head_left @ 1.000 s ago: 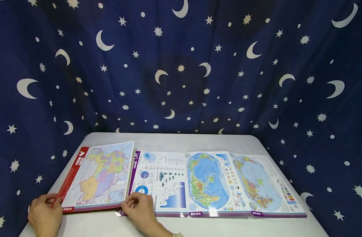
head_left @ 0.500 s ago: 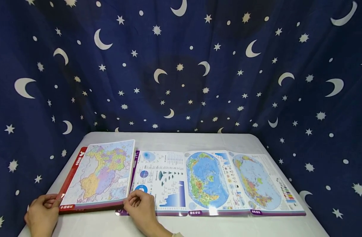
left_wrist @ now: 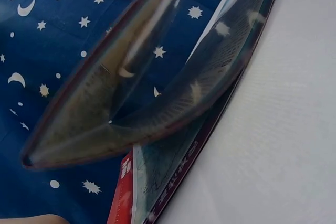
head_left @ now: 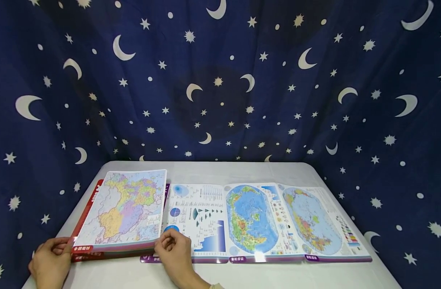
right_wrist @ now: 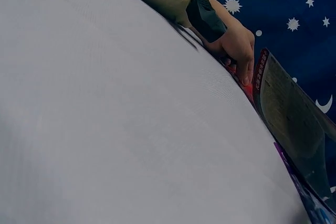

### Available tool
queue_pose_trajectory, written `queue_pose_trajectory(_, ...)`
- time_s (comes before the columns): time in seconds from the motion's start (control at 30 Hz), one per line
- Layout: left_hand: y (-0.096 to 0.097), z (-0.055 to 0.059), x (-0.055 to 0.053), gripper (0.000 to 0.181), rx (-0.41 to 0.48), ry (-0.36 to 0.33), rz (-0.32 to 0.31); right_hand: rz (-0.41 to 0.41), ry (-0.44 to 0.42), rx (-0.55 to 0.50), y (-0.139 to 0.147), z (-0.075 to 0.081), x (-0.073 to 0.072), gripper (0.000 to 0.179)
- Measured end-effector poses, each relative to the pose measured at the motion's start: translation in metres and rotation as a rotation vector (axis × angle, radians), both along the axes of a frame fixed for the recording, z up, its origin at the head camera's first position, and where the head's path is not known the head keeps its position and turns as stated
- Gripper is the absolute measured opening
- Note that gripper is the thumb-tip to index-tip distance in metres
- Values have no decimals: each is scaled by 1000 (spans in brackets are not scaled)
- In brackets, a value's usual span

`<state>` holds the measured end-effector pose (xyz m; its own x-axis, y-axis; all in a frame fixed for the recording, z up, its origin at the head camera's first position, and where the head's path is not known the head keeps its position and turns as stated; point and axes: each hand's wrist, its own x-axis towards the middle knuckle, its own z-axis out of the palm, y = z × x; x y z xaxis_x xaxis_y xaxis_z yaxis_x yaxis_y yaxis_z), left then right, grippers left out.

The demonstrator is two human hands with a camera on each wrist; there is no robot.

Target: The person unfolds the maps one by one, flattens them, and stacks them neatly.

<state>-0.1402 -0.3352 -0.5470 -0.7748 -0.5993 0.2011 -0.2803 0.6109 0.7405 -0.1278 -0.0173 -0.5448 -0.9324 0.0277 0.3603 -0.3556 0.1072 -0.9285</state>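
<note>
A red-edged folding map [head_left: 130, 208] with pastel-coloured regions lies tilted at the left of the table, its upper panels raised off the lower ones. My left hand [head_left: 51, 261] pinches its lower left corner at the red margin. At the lower right corner, the thumb and fingertips of my right hand [head_left: 176, 257] pinch the panel's edge. In the left wrist view the raised panels [left_wrist: 79, 114] bow apart, and part of a hand [left_wrist: 37, 220] shows at the bottom. The right wrist view has my left hand [right_wrist: 239, 43] at the red corner, beside a lifted panel [right_wrist: 291, 114].
A purple-edged folding map [head_left: 256, 220] lies spread out to the right, its left end under the red-edged one. Both rest on a white table [head_left: 220, 172]. A dark blue curtain [head_left: 220, 120] with moons and stars surrounds the table on three sides.
The top panel of the red-edged map has shifted right and risen, baring more of the lower panels at its near edge. My right hand has moved slightly right with it.
</note>
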Motion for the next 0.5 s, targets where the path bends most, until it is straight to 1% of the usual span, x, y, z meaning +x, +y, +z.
queue_pose_trajectory(0.1, 0, 0, 0, 27, 7, 11, -4, -19, 45, -8, 1, 1, 0, 24)
queue_pose_trajectory(0.17, 0, 1, 1, 27, 15, 10, -4, -29, 58, -13, 3, 2, 0, 25)
queue_pose_trajectory(0.4, 0, 0, 0, 27, 26, -16, 7, -44, 57, -21, 12, 0, 0, 27)
queue_pose_trajectory(0.5, 1, -1, -1, 26, 19, -12, 2, -61, 109, -8, 14, 0, 0, 27)
